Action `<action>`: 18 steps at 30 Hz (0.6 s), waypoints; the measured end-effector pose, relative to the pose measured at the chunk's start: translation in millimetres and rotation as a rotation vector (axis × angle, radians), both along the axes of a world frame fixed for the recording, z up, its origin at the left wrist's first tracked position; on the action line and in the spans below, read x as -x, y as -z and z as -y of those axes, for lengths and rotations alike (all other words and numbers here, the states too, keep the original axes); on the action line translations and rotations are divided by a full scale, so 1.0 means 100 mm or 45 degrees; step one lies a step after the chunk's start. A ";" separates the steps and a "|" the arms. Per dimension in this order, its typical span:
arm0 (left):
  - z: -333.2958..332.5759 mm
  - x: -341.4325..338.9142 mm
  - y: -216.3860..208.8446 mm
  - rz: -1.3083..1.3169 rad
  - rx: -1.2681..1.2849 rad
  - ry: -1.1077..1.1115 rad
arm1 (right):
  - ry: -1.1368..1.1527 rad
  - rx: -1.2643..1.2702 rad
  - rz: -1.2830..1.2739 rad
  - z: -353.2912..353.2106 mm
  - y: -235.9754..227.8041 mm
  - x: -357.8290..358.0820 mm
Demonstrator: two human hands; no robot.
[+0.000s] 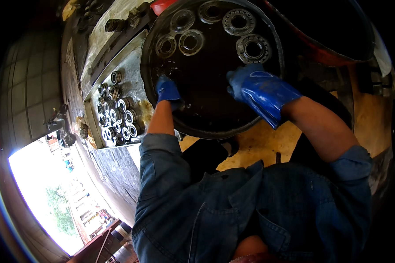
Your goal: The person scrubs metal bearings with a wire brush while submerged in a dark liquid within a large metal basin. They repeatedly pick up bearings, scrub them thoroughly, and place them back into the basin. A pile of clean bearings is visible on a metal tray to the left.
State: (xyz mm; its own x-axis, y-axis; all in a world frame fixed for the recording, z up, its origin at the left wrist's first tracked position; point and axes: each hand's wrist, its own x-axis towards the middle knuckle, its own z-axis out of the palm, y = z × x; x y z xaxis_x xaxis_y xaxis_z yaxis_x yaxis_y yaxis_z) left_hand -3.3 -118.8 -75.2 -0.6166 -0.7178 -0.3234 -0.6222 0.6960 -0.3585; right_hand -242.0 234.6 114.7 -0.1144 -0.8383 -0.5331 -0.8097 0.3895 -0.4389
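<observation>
A wide round dark tub (210,131) holds black liquid. Along its far side lie several metal bearings, among them a roller bearing (253,48) at the right and a ring-shaped bearing (166,46) at the left. My left hand (167,90), in a blue rubber glove, reaches down inside the tub's left side. Its fingertips are lost in the dark beside a faint ring shape (173,71), and I cannot tell whether it grips anything. My right hand (250,85), gloved alike, hangs over the right side below the roller bearing. Its fingers are loosely bent and apart from the thumb, with nothing visible between them.
Left of the tub, a shallow metal tray (90,120) holds several bearings stood in stacks. A short stack of dark rings (115,25) sits farther back. At the far right is a large red-rimmed dark drum (311,50). Yellowish flooring (250,147) shows below the tub.
</observation>
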 end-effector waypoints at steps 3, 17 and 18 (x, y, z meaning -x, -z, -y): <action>0.07 0.04 -0.03 -0.276 -0.090 -0.181 | -0.013 0.071 -0.042 -0.05 0.00 -0.02; -0.83 0.28 -1.50 -1.071 -1.107 -0.582 | -0.072 0.019 0.003 -0.05 0.14 -0.03; -0.77 0.06 -1.62 -1.155 -1.134 -0.584 | -0.132 0.032 0.007 0.04 0.06 -0.12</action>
